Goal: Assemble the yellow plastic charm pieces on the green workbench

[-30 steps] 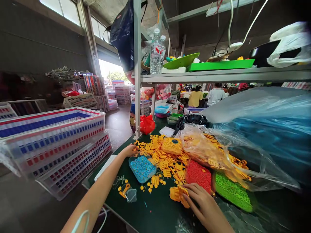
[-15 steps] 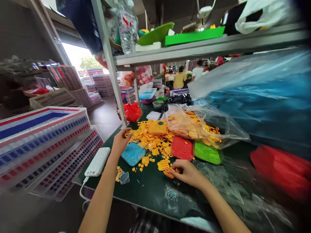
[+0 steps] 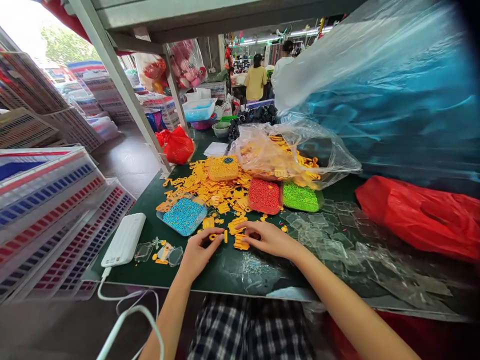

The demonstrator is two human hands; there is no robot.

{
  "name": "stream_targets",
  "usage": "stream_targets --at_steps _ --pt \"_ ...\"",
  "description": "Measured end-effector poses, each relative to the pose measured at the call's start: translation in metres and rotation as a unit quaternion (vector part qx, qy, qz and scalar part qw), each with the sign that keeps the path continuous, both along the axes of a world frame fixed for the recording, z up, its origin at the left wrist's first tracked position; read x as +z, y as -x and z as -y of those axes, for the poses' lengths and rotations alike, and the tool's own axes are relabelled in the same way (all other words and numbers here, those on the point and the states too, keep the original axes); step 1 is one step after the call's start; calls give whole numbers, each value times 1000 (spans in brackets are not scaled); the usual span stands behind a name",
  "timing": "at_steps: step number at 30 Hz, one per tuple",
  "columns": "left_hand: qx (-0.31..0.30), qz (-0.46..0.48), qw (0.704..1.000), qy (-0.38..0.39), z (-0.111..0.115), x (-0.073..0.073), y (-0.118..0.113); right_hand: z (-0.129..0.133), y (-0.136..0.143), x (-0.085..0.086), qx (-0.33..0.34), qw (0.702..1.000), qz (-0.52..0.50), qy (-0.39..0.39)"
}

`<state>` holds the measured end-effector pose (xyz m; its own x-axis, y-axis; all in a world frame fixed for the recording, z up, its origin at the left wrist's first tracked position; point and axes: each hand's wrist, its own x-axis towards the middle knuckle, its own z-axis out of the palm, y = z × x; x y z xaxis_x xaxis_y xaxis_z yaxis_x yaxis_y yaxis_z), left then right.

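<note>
The left hand (image 3: 197,251) is laid on the green table (image 3: 225,270) with its fingers curled loosely, and a small yellow piece (image 3: 218,236) is pinched or touched at the fingertips (which of the two cannot be told). The right hand (image 3: 270,239) is set just beside it, fingers half closed over a second yellow piece (image 3: 241,243), which lies between the two hands with its long side running roughly left to right. That piece is nearer the right hand, though either could reach it. Just beyond the fingertips the heap of yellow pieces (image 3: 210,187) is spread. A tray of blue beads (image 3: 183,216) is found ahead of the left hand, a red tray (image 3: 264,196) and a green tray (image 3: 301,197) ahead of the right. A white power bank (image 3: 124,239) is seen well to the left.
</note>
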<state>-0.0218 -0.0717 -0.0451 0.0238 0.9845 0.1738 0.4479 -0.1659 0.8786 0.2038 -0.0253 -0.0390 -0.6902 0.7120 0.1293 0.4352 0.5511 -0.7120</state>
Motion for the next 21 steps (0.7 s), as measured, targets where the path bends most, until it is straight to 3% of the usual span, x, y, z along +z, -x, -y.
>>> stream_targets --at_steps 9,15,18,21 --pt "28 -29 996 -81 10 -4 -5 10 10 1 25 989 57 -133" --pt "-43 1 996 -80 13 -4 -10 19 24 0 14 965 159 -206" --pt "-55 8 995 -87 14 -5 -11 22 26 -2 34 967 146 -206" --pt "-14 12 994 -107 13 -8 -9 22 25 -3 63 974 104 -193"
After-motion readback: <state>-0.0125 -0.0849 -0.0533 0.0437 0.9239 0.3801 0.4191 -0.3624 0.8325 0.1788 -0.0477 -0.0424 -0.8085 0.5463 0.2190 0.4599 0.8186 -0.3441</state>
